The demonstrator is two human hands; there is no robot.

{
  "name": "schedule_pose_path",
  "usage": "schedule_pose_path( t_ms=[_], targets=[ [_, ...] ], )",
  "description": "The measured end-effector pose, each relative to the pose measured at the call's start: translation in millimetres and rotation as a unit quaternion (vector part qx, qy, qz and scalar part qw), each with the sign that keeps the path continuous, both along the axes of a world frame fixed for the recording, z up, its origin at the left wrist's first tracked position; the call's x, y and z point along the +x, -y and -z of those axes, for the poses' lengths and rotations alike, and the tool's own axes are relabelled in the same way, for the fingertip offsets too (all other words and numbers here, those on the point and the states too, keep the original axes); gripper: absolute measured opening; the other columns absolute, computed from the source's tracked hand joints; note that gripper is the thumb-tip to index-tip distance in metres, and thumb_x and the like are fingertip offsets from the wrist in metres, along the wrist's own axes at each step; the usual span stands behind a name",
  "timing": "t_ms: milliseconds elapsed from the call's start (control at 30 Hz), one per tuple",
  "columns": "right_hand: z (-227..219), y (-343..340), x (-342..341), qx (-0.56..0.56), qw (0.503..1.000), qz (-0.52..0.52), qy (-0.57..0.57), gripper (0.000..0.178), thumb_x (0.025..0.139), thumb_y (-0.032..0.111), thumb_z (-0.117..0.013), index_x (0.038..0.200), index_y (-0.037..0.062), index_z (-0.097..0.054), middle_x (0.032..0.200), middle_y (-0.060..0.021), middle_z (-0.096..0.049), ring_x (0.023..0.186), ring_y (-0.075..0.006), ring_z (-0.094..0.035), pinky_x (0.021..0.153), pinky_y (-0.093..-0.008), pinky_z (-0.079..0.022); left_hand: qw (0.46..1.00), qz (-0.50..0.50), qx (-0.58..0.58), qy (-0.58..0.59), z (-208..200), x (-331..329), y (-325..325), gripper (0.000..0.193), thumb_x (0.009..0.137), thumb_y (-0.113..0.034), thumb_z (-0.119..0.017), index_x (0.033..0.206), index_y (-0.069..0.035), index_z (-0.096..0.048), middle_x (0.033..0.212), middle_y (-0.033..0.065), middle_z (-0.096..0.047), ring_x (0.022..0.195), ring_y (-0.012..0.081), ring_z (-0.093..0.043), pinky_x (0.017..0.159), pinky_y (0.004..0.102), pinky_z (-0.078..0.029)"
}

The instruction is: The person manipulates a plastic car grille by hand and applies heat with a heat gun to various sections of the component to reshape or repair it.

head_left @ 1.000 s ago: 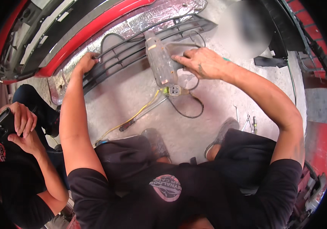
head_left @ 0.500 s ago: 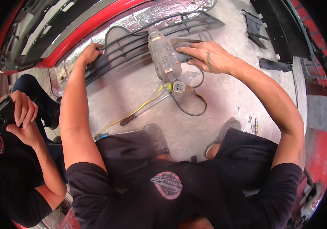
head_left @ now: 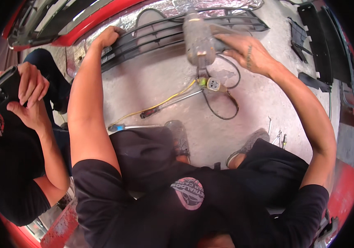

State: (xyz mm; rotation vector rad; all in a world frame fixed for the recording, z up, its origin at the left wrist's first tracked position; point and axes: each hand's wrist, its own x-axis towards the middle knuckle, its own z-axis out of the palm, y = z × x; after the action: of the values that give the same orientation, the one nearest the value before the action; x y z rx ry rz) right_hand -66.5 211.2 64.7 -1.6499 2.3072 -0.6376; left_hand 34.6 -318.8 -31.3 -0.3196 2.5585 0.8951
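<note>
A long black slatted car grille lies across a shiny foil sheet and the concrete floor ahead of me. My left hand is curled round its left end. In my right hand is the handle of a worn grey pistol-shaped power tool, smeared by motion. The tool's body is over the right half of the grille, its nozzle toward the far side. Whether the nozzle touches the slats I cannot tell. From the tool a black cord loops down to a socket block on a yellow extension cord.
A red bumper is at the far left; black trim panels lie at right. Near my feet are a long screwdriver, a blue-handled tool and small hand tools. At left, a person's hand holds a phone.
My view has shifted, so the scene appears farther right and higher. The power tool shows at a different tilt and more blurred. My left hand stays at the grille's left end.
</note>
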Motion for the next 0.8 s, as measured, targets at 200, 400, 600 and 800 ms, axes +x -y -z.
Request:
schedule_pose_path(
  t_ms=[200,400,600,800],
  targets=[
    [-1,-29,-4,0.040,0.994,0.095,0.032,0.048,0.092,0.014,-0.065,0.139,0.0075,-0.056,0.122,-0.0203,-0.067,0.104,-0.0398,-0.066,0.090,-0.0458,-0.053,0.999,0.019,-0.026,0.000,-9,14,16,0.047,0.078,0.002,-0.050,0.118,-0.001,-0.073,0.107,0.0157,-0.076,0.099,0.0238,-0.070,0.093,0.0349,-0.052],
    [-4,-11,32,0.038,0.999,0.009,0.037,0.052,0.089,0.012,-0.068,0.140,0.0063,-0.056,0.111,-0.0212,-0.068,0.096,-0.0409,-0.066,0.084,-0.0465,-0.054,0.998,-0.034,-0.008,0.048,-5,20,17,0.040,0.087,0.001,-0.063,0.126,0.004,-0.067,0.119,0.0145,-0.072,0.109,0.0210,-0.066,0.100,0.0315,-0.048],
    [9,-16,34,0.052,0.999,0.001,-0.005,0.054,0.091,0.013,-0.066,0.143,0.0080,-0.051,0.104,-0.0197,-0.067,0.091,-0.0399,-0.065,0.079,-0.0468,-0.054,0.999,-0.020,0.000,0.041,-4,17,12,0.044,0.088,-0.004,-0.068,0.132,0.003,-0.063,0.118,0.0137,-0.071,0.111,0.0208,-0.065,0.101,0.0327,-0.048],
    [4,-26,30,0.072,0.997,0.004,-0.017,0.052,0.089,0.014,-0.068,0.138,0.0049,-0.056,0.097,-0.0154,-0.066,0.087,-0.0340,-0.066,0.076,-0.0452,-0.055,0.998,-0.008,-0.049,0.038,-15,9,-15,0.042,0.090,-0.010,-0.069,0.129,0.004,-0.064,0.119,0.0159,-0.072,0.111,0.0223,-0.066,0.101,0.0331,-0.047]
  ],
)
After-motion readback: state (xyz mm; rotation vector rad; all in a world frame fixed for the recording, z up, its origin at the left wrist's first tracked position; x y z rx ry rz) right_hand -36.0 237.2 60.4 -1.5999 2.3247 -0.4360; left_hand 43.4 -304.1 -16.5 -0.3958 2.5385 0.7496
